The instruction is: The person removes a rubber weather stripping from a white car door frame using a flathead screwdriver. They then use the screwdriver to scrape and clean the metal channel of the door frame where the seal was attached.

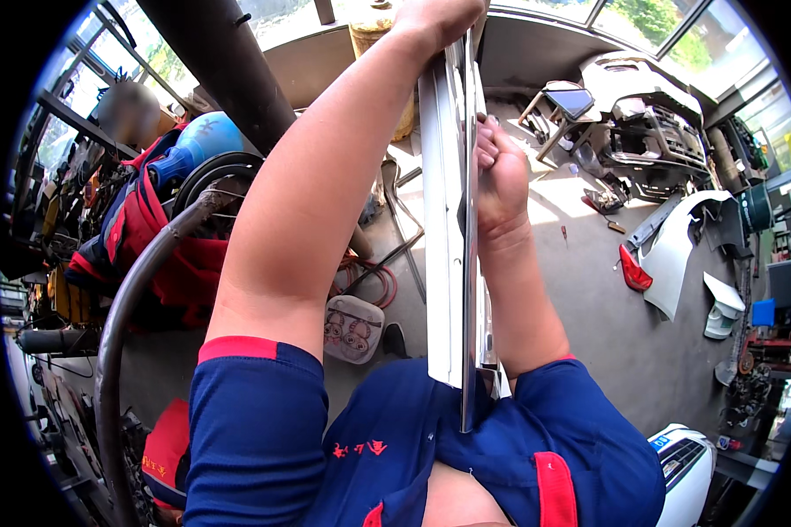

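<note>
A long white panel (pixel 442 237) with a shiny metallic edge strip (pixel 471 290) stands almost edge-on in front of my chest, its lower end at my shirt. It looks like a vehicle body part, but its exact kind does not show from this angle. My left hand (pixel 441 22) is closed at the panel's upper end, partly cut off by the picture's top edge. On the other side, my right hand (pixel 504 171) has its fingers curled in close beside the metallic strip. Whatever those fingers hold, if anything, is hidden.
A dark post (pixel 228 61) and a curved metal tube (pixel 119 351) stand on the left, near another person in red and blue (pixel 185 263). A patterned stool (pixel 353 329) is below. Right lie a white fender (pixel 681 255), a red lamp (pixel 634 269) and a bumper (pixel 646 92).
</note>
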### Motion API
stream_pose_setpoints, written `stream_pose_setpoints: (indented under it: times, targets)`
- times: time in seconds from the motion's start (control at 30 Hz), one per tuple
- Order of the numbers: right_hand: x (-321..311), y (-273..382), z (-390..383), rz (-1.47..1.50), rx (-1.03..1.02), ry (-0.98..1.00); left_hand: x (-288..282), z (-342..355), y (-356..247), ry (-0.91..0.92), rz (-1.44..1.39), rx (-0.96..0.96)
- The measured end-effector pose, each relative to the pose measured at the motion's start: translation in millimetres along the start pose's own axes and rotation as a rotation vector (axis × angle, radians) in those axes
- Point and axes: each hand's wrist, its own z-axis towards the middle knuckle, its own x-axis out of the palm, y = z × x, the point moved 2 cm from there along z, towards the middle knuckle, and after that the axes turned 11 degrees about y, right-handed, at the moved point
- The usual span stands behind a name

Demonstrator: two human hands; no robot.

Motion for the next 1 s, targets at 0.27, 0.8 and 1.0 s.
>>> stream_pose_setpoints:
  times: [0.27, 0.8, 1.0]
  targets:
    - [4, -3, -3, 0.011, 0.030, 0.087, -4, -9, -12, 0.048, 0.037, -0.079]
    - [4, -4, -15, -0.044, -0.029, -0.096, -4, -8, -9, -0.044, 0.082, -0.006]
    - [17, -8, 5, -0.178, 0.077, 0.051, -8, -9, -10, -0.067, 0.072, -0.026]
